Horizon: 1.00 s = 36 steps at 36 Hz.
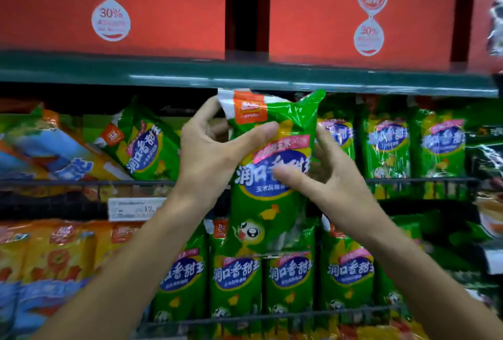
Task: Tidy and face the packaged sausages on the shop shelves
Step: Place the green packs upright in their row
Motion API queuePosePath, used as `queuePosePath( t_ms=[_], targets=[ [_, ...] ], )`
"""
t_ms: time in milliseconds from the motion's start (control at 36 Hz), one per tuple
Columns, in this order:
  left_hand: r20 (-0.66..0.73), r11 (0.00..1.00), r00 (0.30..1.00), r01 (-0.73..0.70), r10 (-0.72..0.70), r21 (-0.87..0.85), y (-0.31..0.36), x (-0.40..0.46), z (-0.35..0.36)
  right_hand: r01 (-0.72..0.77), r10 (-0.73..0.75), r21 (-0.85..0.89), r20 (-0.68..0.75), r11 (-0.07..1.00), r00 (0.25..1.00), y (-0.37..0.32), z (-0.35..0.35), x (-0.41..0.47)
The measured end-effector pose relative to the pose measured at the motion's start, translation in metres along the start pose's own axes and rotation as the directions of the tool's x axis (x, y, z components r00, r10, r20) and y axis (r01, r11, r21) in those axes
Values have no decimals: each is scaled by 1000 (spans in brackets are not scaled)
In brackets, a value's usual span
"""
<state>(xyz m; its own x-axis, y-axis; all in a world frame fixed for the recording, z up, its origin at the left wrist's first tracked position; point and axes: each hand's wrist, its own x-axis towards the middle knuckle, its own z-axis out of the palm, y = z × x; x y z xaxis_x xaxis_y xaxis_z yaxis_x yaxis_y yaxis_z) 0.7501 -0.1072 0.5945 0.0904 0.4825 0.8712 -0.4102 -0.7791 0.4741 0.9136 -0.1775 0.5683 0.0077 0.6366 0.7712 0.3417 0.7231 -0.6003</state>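
Observation:
A green sausage pack (268, 203) with a blue oval label and a cartoon corn face hangs upright in front of the middle shelf. My left hand (215, 149) grips its upper left part, thumb across the front. My right hand (321, 173) holds its right side, thumb pressed on the blue label. Behind it a tilted green pack (141, 146) leans left on the middle shelf. Upright green packs (386, 146) stand in a row to the right. More green packs (235, 282) line the lower shelf, facing forward.
Red cartons (163, 7) sit on the top shelf above a green shelf edge (245, 78). Blue and orange packs (54, 149) lie slumped at the middle left, orange ones (54, 252) below. A price tag (134, 208) hangs on the wire rail. Dark packs (487, 160) stand at far right.

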Motion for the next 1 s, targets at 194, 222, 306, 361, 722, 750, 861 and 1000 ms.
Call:
queuePosePath(
  t_ms=[194, 222, 306, 361, 722, 750, 861, 1000],
  targets=[
    [153, 954, 946, 296, -285, -48, -11, 2, -6, -3, 6, 22, -146, 1000, 989, -3, 1, 3],
    [183, 947, 934, 318, -306, -41, -12, 2, -7, -19, 23, 28, -156, 999, 987, -3, 2, 3],
    [175, 947, 935, 318, -307, -36, -14, 2, -9, -58, 75, 101, -168, 993, 983, 0, 5, 2],
    [149, 949, 942, 311, -300, -53, -14, 2, -8, -91, 109, 124, -147, 988, 983, 1, 5, 3],
    [243, 946, 926, 315, -289, -74, -10, 7, -10, -73, 87, 103, -133, 992, 987, 0, 3, 8],
    [294, 952, 912, 304, -285, -21, -9, 7, -15, -68, 84, 102, -163, 992, 983, 0, 1, 10],
    [387, 929, 858, 240, -339, 282, -16, 1, -29, -24, 57, 134, -245, 991, 968, -3, -7, 22],
    [383, 913, 845, 262, -373, 312, -23, 0, -31, 15, 1, 86, -179, 996, 984, -3, -9, 34]
  ],
)
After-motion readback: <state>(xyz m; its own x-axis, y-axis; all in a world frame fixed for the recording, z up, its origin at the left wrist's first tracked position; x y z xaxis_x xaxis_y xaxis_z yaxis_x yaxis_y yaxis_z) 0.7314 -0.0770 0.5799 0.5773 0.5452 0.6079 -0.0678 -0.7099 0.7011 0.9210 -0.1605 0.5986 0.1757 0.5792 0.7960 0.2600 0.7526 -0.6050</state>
